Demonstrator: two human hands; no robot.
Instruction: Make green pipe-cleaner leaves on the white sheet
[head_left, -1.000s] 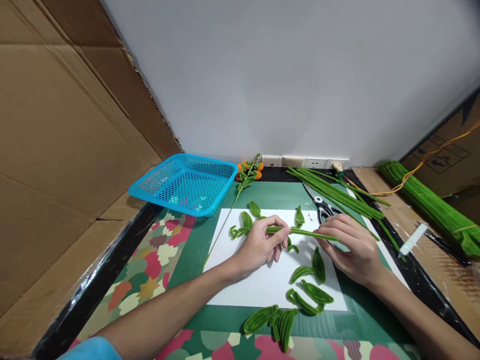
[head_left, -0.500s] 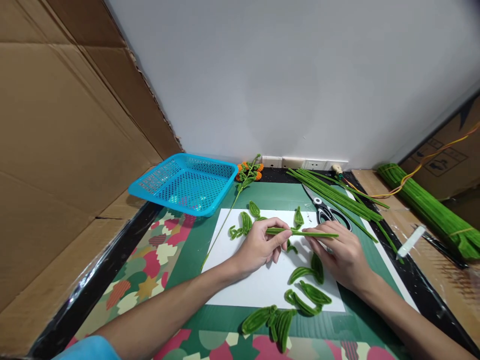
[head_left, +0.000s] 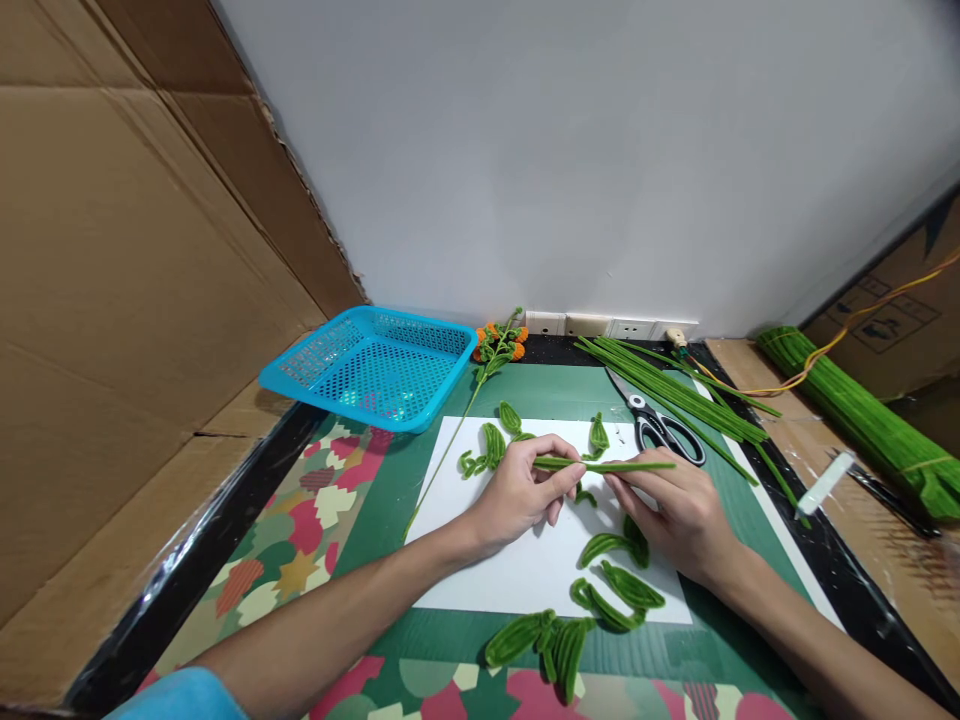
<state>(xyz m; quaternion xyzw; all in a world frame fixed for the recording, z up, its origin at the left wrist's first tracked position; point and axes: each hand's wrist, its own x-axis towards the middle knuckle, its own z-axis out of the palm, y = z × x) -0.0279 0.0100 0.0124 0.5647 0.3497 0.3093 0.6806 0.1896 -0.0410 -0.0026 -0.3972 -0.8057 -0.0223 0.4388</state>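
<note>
My left hand point(head_left: 517, 490) pinches the left part of a green pipe cleaner point(head_left: 637, 466) held level above a white sheet point(head_left: 525, 570). My right hand point(head_left: 679, 515) grips the same pipe cleaner just right of the left fingers, and its free end sticks out to the right. Several bent green pipe-cleaner leaves point(head_left: 615, 585) lie on the sheet around and below both hands.
A blue mesh basket point(head_left: 371, 368) sits at the back left. A stem with orange flowers point(head_left: 491, 350) lies beside it. Scissors point(head_left: 656, 425), loose green pipe cleaners point(head_left: 675, 390) and a thick green bundle point(head_left: 862, 420) lie to the right. Cardboard walls stand left and right.
My right hand has slid left along the pipe cleaner toward my left hand, leaving the right end free. The left hand has stayed put.
</note>
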